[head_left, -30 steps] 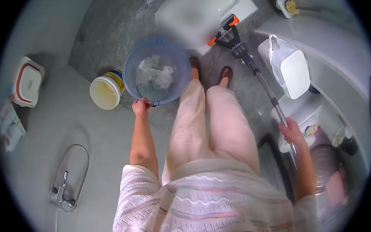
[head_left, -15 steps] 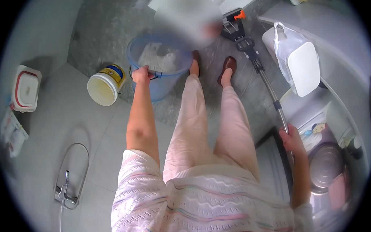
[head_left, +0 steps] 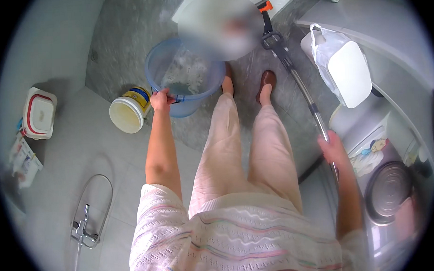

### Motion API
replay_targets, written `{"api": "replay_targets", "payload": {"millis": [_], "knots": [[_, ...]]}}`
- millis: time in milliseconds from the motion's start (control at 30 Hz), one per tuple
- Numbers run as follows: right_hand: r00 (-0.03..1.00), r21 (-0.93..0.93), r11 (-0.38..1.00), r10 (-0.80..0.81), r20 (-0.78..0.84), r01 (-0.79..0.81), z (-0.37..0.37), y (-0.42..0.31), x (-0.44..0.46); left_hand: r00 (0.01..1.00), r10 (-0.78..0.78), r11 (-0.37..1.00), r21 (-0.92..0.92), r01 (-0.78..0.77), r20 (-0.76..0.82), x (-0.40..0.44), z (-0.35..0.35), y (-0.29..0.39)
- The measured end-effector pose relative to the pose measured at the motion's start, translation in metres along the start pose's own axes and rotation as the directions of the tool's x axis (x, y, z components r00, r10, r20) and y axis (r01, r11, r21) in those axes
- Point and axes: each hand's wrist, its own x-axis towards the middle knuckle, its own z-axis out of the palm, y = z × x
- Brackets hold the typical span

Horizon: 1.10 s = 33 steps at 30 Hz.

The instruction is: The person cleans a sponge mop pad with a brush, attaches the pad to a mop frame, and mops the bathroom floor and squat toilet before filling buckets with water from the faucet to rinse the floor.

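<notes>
My left hand (head_left: 161, 99) grips the near rim of a translucent blue basin (head_left: 189, 102) that holds water and white foam. The basin stands on the grey floor beside my foot, at the upper middle of the view. On the right, my right hand (head_left: 331, 146) is closed round the metal pole of a mop (head_left: 301, 87). The pole slants up and left to a dark frame with an orange end. A blurred patch hides part of the mop head.
A white and yellow bucket (head_left: 126, 115) lies left of the basin. At the right are a white bin (head_left: 349, 76) with a plastic bag and a round metal lid (head_left: 390, 192). A shower mixer (head_left: 84, 230) is on the left wall. A white tray (head_left: 281, 0) lies at the top.
The basin's near rim has risen from its position one second ago, with my left hand still on it. The mop and my right hand have shifted slightly left.
</notes>
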Motion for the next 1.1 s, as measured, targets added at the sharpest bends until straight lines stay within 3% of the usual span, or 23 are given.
{"api": "replay_targets", "payload": {"millis": [200,300,400,467,533,667,900,1100], "knots": [[0.984,-0.161,0.970,-0.178,0.028,0.181,0.021,-0.024,0.082,0.998,0.033,0.999,-0.012,-0.033,0.051,0.005,0.023,0.014],[0.990,-0.009,0.990,-0.140,0.032,0.140,0.036,-0.029,0.113,0.998,0.051,0.998,0.018,-0.052,0.049,0.011,0.042,0.023],[0.993,-0.008,0.999,-0.049,0.108,0.050,0.044,-0.014,0.115,0.997,0.052,0.996,0.067,-0.056,0.053,0.020,0.077,0.036],[0.979,0.086,0.996,-0.018,0.201,0.001,0.048,0.001,0.102,0.996,0.068,0.994,0.087,-0.073,0.063,0.019,0.107,0.041],[0.940,0.290,0.956,-0.070,0.333,-0.032,0.047,0.014,0.083,0.994,0.095,0.986,0.133,-0.101,0.048,0.020,0.135,0.049],[0.886,0.474,0.858,-0.053,0.461,-0.196,0.039,0.030,0.045,0.990,0.132,0.981,0.137,-0.139,0.058,0.012,0.160,0.067],[0.858,0.550,0.807,-0.115,0.501,-0.213,0.024,0.034,0.000,0.987,0.122,0.993,-0.006,-0.122,0.109,0.004,0.134,0.075],[0.847,0.574,0.790,-0.143,0.512,-0.214,0.018,0.035,-0.028,0.973,0.136,0.986,-0.122,-0.114,0.185,-0.008,0.053,0.039]]}}
